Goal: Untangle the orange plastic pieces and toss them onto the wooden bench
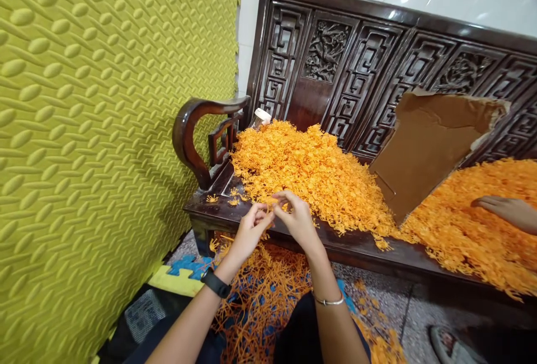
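A big heap of small orange plastic pieces [310,176] covers the seat of a dark carved wooden bench [335,67]. At the heap's near edge, my left hand [249,230] and my right hand [296,218] meet, fingers pinched together on one small orange piece [274,203] held between them. A black band is on my left wrist, a thin bracelet on my right. Below my hands lies a tangle of orange plastic strips [260,297] on the floor.
A yellow-green embossed foam mat [96,129] stands upright at the left. A torn cardboard sheet [428,146] splits the heap from a second orange pile [470,230], where another person's hand [505,210] rests. A clear jar with a white lid [260,118] stands by the armrest.
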The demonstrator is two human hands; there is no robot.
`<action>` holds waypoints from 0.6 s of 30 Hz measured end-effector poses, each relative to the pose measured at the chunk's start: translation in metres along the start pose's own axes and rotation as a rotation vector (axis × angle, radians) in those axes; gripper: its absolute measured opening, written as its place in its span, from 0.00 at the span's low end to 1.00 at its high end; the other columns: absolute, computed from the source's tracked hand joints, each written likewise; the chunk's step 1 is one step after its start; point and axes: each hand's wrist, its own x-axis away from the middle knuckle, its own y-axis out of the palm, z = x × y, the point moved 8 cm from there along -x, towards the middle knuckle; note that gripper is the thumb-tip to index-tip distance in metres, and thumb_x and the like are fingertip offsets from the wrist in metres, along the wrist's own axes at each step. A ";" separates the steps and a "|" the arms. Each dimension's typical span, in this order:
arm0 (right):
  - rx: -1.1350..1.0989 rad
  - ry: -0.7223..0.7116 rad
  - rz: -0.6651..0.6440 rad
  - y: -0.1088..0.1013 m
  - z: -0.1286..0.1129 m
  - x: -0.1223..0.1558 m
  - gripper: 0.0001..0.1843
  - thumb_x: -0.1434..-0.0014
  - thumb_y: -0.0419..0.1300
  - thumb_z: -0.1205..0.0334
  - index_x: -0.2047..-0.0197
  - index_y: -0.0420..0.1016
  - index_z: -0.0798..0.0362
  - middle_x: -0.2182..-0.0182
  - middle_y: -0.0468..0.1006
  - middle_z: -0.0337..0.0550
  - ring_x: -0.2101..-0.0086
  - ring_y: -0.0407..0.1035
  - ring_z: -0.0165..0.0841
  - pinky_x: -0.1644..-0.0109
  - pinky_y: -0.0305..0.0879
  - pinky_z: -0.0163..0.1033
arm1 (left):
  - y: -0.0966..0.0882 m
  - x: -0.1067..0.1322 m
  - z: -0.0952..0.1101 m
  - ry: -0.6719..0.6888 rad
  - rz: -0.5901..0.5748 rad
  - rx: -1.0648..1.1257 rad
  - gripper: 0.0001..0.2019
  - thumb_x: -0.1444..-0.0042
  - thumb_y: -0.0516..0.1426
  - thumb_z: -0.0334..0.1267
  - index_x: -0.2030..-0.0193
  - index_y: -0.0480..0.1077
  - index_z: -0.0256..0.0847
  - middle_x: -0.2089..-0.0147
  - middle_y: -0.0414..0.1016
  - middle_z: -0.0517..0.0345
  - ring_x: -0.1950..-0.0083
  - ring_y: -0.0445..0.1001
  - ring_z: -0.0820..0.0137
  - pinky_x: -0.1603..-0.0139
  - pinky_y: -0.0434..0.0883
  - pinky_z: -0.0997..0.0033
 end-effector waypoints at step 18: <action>-0.152 -0.283 0.938 -0.097 -0.115 0.073 0.05 0.46 0.60 0.70 0.73 0.72 0.55 0.75 0.68 0.39 0.72 0.64 0.28 0.71 0.58 0.33 | 0.065 0.045 0.055 -0.171 -0.495 0.470 0.12 0.49 0.60 0.46 0.73 0.72 0.37 0.84 0.60 0.66 0.84 0.50 0.81 0.81 0.45 0.75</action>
